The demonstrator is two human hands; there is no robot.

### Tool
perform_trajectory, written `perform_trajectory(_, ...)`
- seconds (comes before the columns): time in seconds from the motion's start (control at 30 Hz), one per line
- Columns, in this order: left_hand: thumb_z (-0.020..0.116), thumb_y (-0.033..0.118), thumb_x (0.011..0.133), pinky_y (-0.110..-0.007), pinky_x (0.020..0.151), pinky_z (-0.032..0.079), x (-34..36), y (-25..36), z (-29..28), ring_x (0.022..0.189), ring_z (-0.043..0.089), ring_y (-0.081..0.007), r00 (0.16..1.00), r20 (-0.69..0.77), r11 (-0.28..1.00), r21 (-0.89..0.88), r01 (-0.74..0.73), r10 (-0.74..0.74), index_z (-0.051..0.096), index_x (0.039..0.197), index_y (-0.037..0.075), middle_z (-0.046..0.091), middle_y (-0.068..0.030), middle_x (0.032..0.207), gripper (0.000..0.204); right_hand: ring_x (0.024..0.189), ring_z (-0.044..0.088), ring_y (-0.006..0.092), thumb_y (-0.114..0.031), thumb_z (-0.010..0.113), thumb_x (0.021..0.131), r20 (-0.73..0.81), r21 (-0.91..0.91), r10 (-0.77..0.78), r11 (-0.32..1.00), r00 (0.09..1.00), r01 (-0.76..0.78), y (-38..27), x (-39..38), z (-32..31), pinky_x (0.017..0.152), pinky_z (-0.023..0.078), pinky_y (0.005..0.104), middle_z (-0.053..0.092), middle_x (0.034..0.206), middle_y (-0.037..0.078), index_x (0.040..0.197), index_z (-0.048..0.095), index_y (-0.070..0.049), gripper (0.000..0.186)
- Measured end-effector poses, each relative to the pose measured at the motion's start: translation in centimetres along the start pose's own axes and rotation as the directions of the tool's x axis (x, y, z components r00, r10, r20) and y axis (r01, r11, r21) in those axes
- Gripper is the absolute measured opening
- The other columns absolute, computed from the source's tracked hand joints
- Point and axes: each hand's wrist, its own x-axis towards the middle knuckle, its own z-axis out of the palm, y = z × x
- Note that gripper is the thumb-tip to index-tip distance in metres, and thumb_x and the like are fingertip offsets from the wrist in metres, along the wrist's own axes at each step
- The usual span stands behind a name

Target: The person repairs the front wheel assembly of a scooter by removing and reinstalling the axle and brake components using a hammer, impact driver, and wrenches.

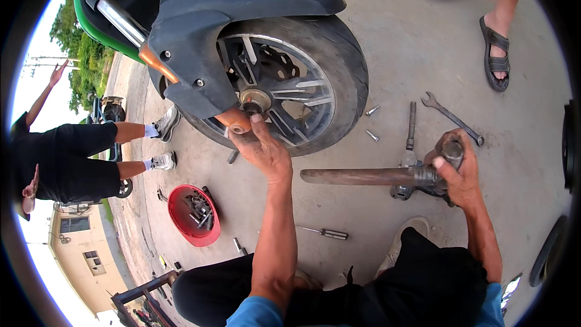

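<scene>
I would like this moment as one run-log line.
left hand: at orange fork end beside wheel hub | right hand: grips hammer by head | red container: holds metal parts

Prob. outdoor workshop: wrench (455, 120), m'bike wheel (302, 92)

2 bolts (372, 135) lie right of the wheel (302, 93).

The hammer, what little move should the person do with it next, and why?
Maybe slide the right hand down onto the handle. That hand is holding the hammer close to its head, and the handle pokes out toward the left, so swinging it could be awkward. The left hand is busy at the orange fork end.
</scene>
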Motion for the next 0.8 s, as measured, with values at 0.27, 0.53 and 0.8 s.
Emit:
perform_trajectory(0.27,0.058,0.029,0.103,-0.033,0.096,0.042,0.1,-2.1,-1.6,0.103,0.054,-0.0210,0.980,0.086,0.965,0.182,-0.190,0.177,0.043,0.127,-0.006,0.057,-0.0133,0.114,0.044,0.075,0.061,0.0159,-0.035,0.060,0.096,-0.194,0.329,-0.088,0.932,0.977,0.149,-7.7,2.4,-3.9,0.067,0.053,0.0286,0.047,0.086,0.005,0.105,0.048,-0.003,0.035)
perform_trajectory(0.53,0.053,0.032,0.106,-0.032,0.096,0.048,0.2,0.8,0.8,0.108,0.060,-0.0184,0.999,-0.004,0.997,-0.064,-0.034,0.034,0.042,0.132,-0.005,0.059,-0.0134,0.119,0.046,0.076,0.061,0.0120,-0.023,0.068,0.094,-0.162,0.083,-0.217,0.969,0.963,0.232,-12.9,6.8,2.7,0.067,0.049,0.0261,0.058,0.085,0.004,0.108,0.052,-0.001,0.031)
perform_trajectory(0.8,0.058,0.027,0.103,-0.031,0.100,0.041,0.0,0.5,0.1,0.108,0.055,-0.0182,0.999,-0.016,0.998,0.057,0.033,-0.032,0.044,0.128,-0.003,0.057,-0.0120,0.118,0.041,0.076,0.065,0.0135,-0.030,0.062,0.100,-0.106,-0.112,-0.252,0.964,0.962,0.240,-13.3,8.7,1.7,0.066,0.054,0.0264,0.053,0.087,0.003,0.107,0.053,-0.003,0.029)
